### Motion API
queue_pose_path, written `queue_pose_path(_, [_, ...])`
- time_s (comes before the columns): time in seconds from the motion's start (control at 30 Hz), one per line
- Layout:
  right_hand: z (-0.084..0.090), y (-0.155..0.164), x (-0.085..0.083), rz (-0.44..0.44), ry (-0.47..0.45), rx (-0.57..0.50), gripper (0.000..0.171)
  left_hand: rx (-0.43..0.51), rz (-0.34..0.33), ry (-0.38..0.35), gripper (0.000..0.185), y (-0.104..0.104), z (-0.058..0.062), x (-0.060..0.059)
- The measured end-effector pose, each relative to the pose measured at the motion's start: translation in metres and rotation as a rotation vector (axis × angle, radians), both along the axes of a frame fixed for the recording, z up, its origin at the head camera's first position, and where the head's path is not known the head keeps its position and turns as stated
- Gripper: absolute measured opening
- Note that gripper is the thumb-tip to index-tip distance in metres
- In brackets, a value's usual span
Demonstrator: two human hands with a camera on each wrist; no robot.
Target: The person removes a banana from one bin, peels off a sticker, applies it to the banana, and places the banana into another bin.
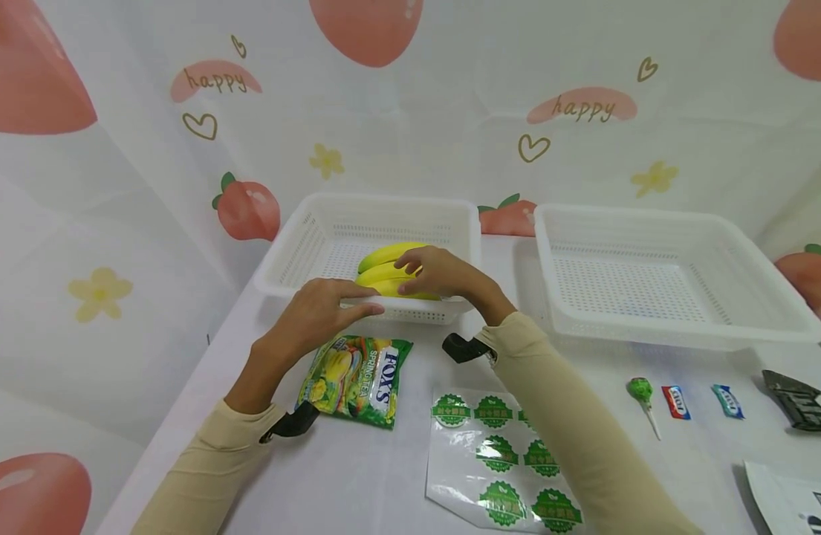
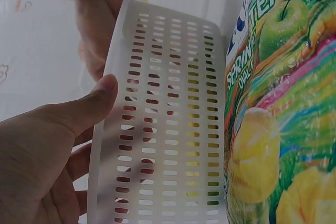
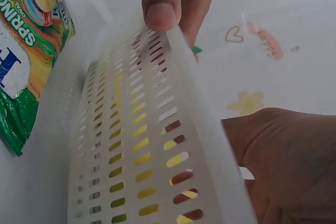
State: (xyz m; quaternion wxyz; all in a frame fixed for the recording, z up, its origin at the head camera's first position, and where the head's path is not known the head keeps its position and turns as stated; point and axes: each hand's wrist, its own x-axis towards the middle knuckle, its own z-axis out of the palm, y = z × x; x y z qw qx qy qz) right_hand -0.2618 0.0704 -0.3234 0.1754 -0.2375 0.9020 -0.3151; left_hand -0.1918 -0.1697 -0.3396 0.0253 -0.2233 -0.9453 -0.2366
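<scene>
A bunch of yellow bananas lies in the left white basket, near its front wall. My right hand reaches over the front rim and holds the bananas, fingers curled over the top and thumb at the front. My left hand pinches the basket's front rim, with the thumb on the slotted outer wall and the fingers on the inner side. The right wrist view shows the same wall, with yellow showing through its slots. A green Fox's candy bag lies flat just in front of the basket.
A second white basket stands to the right. On the table in front lie a sheet of green round stickers, a green lollipop, two small wrapped candies, a black packet and a white paper. A printed backdrop hangs behind.
</scene>
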Motion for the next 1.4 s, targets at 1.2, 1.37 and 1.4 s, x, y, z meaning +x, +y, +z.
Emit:
queue_pose_path(1.2, [0.041,0.035,0.024,-0.096,0.225,-0.018,0.049,0.022,-0.013,0.02,0.046,-0.001,-0.003,-0.001])
queue_pose_path(1.37, [0.058,0.066,0.045,-0.114,0.277,-0.087,0.049,0.009,0.003,0.011,0.048,-0.001,-0.003,-0.001])
queue_pose_path(1.4, [0.06,0.072,0.05,-0.121,0.29,-0.089,0.049,0.009,0.005,0.011,0.048,-0.001,-0.003,-0.001])
